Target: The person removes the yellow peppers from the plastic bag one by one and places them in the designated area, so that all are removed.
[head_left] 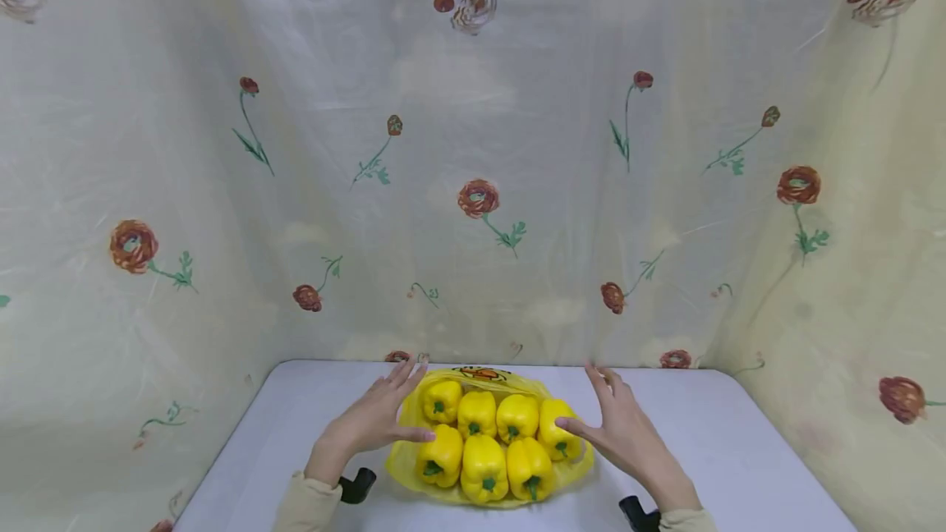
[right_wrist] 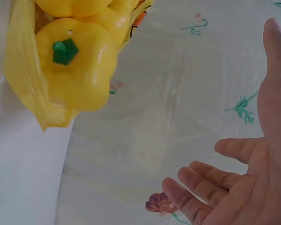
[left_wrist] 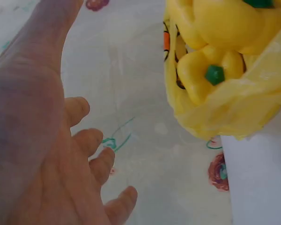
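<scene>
Several yellow bell peppers (head_left: 484, 466) with green stems lie in two rows on a yellow plastic bag (head_left: 402, 466) in the head view. My left hand (head_left: 377, 413) hovers at the bag's left side, fingers spread and thumb pointing inward. On the other side, my right hand (head_left: 621, 425) is held the same way, its thumb before the rightmost pepper. Both wrist views show a gap between the left fingers (left_wrist: 100, 164) or right fingers (right_wrist: 203, 183) and the bag. Neither hand holds anything. Part of the bag's printed orange mark (head_left: 480, 373) shows at its far edge.
The bag rests on a white table (head_left: 310, 401) with rounded far corners. A flower-printed curtain (head_left: 473, 105) hangs behind the table and along both sides. Black wrist mounts (head_left: 358, 485) sit below each hand.
</scene>
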Demonstrator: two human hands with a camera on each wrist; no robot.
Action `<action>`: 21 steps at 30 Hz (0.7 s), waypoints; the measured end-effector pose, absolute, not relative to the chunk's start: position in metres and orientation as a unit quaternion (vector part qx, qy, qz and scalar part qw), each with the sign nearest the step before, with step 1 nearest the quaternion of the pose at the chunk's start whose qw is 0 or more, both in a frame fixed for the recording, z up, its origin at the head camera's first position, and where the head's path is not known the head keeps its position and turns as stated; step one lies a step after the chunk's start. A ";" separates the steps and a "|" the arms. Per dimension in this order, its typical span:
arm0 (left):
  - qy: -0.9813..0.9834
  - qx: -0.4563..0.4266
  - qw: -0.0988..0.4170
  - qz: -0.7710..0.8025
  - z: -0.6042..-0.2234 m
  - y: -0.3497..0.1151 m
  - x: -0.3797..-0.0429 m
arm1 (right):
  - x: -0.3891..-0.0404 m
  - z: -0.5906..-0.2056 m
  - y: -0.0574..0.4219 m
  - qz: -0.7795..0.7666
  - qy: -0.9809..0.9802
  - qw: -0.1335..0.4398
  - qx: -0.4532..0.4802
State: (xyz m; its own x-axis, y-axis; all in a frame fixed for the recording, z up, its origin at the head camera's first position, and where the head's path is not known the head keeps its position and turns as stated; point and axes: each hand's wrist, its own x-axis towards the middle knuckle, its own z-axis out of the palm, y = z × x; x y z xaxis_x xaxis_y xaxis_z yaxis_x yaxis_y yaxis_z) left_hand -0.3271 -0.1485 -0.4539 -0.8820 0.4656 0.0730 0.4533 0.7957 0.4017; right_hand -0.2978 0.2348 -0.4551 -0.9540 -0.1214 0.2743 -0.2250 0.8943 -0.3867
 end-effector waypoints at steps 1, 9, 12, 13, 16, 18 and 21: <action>0.945 0.246 0.023 0.214 -0.456 -0.150 -0.328 | -0.298 -0.456 0.235 0.216 -0.966 0.115 0.088; 0.940 0.243 0.064 0.230 -0.476 -0.158 -0.331 | -0.300 -0.468 0.232 0.261 -0.960 0.069 0.075; 0.941 0.240 0.072 0.229 -0.483 -0.160 -0.334 | -0.301 -0.474 0.231 0.279 -0.956 0.052 0.076; 0.941 0.237 0.075 0.230 -0.485 -0.160 -0.335 | -0.301 -0.476 0.231 0.286 -0.954 0.045 0.078; 0.940 0.236 0.085 0.230 -0.491 -0.161 -0.337 | -0.301 -0.482 0.228 0.307 -0.947 0.024 0.085; 0.939 0.238 0.090 0.232 -0.494 -0.162 -0.337 | -0.301 -0.484 0.226 0.321 -0.943 0.017 0.090; 0.935 0.245 0.095 0.237 -0.499 -0.162 -0.338 | -0.300 -0.488 0.223 0.334 -0.936 0.019 0.104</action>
State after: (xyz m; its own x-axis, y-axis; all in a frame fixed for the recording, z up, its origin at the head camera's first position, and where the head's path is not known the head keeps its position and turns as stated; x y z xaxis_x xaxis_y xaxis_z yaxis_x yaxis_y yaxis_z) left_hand -0.3376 -0.1622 -0.4989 -0.8622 0.5026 -0.0625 0.4125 0.7684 0.4893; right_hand -0.3005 0.2232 -0.4876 -0.9777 -0.1818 0.1054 -0.2075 0.7546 -0.6225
